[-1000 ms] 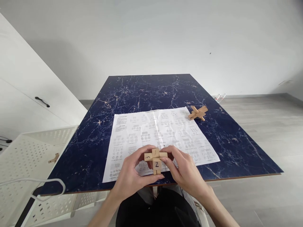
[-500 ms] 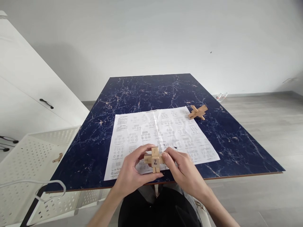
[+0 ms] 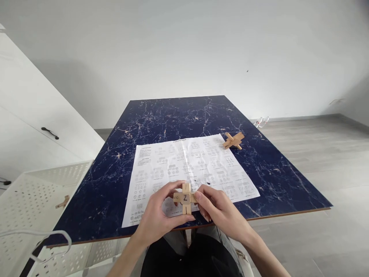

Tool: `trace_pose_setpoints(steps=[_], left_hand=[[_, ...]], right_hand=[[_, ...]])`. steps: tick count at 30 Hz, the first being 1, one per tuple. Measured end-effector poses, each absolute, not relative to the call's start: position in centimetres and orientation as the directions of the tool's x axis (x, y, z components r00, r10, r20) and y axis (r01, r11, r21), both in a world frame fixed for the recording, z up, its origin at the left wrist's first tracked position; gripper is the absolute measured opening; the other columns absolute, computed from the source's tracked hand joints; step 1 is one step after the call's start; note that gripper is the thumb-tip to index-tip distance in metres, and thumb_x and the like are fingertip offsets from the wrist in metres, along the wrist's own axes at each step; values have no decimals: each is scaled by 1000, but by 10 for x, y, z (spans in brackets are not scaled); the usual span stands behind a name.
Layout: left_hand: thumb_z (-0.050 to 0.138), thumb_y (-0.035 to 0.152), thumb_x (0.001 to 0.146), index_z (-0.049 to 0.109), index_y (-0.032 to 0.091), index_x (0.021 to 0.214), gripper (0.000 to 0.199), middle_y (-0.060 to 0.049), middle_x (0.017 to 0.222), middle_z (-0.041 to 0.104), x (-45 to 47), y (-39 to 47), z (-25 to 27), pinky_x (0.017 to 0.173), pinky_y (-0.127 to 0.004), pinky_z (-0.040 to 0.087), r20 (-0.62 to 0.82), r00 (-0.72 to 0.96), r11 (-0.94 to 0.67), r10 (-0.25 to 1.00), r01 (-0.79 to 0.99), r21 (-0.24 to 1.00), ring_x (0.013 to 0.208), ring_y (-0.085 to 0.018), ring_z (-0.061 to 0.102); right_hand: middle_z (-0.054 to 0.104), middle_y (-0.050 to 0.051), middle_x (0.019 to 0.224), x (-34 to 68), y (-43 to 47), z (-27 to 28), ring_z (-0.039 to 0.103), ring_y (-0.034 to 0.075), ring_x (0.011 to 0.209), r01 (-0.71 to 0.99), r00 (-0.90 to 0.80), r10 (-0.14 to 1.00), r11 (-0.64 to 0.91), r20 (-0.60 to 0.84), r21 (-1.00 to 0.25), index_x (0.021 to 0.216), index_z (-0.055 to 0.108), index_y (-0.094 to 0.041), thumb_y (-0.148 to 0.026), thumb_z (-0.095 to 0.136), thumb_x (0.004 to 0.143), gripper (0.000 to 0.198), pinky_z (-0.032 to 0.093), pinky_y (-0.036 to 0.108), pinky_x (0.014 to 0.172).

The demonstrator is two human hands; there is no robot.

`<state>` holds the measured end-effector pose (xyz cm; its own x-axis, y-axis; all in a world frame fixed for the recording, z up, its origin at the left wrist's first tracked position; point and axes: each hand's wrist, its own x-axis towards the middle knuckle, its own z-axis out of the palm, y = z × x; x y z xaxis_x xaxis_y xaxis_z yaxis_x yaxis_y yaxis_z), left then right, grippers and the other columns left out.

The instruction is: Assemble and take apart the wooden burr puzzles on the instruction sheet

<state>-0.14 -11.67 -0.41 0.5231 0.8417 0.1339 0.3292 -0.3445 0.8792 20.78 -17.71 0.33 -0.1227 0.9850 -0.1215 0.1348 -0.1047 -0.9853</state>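
Between my hands, over the table's front edge, is a wooden burr puzzle shaped like a cross, with a handwritten 2 on its middle and other marks on its arms. My left hand grips it from top and bottom, index finger above and thumb below. My right hand pinches its right arm between thumb and fingers; the curled fingertips are partly hidden. Beneath lies a creased white instruction sheet printed with small diagrams. At the sheet's upper right corner rests a second wooden puzzle.
The dark blue marbled table reaches toward a pale wall. On the left stand a white cabinet and a perforated white basket with a wooden piece in it. A white cable loops at the lower left.
The view has shifted slightly, so the table and sheet appear lower and further left. The held puzzle has turned a little, its numbered middle facing me more squarely. Both hands keep their grip.
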Motion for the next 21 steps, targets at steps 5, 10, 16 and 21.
trace_pose_setpoints(steps=[5, 10, 16, 21], left_hand=[[73, 52, 96, 44, 39, 158, 70, -10, 146, 64, -6, -115, -6, 84, -40, 67, 178, 519, -445, 836, 453, 772, 122, -32, 68], [64, 46, 104, 57, 36, 147, 45, -7, 154, 58, -40, -102, -12, 119, -57, 49, 265, 560, -605, 785, 604, 518, 149, -36, 49], [62, 53, 103, 58, 30, 144, 48, -10, 160, 54, -79, -84, -31, 123, -64, 38, 294, 476, -558, 829, 751, 354, 155, -41, 40], [63, 60, 100, 54, 28, 145, 56, -13, 161, 52, -86, -79, -35, 122, -64, 37, 322, 433, -526, 842, 793, 309, 155, -43, 41]], right_hand=[[52, -3, 62, 234, -171, 0, 47, 15, 55, 103, 89, 991, -110, -101, -989, 76, 53, -24, -72, 52, 102, 55, 37, 29, 56], [53, -1, 59, 292, -168, -14, 46, 15, 55, 247, 417, 908, -149, -33, -958, 68, 55, -23, -74, 57, 98, 58, 37, 30, 56], [56, 0, 53, 343, -159, -39, 49, 16, 50, 312, 655, 756, -276, -5, -909, 70, 64, -21, -75, 57, 95, 60, 38, 31, 55], [66, 6, 56, 352, -158, -48, 52, 18, 44, 292, 717, 697, -322, -17, -900, 77, 69, -18, -84, 56, 90, 69, 40, 32, 49]])
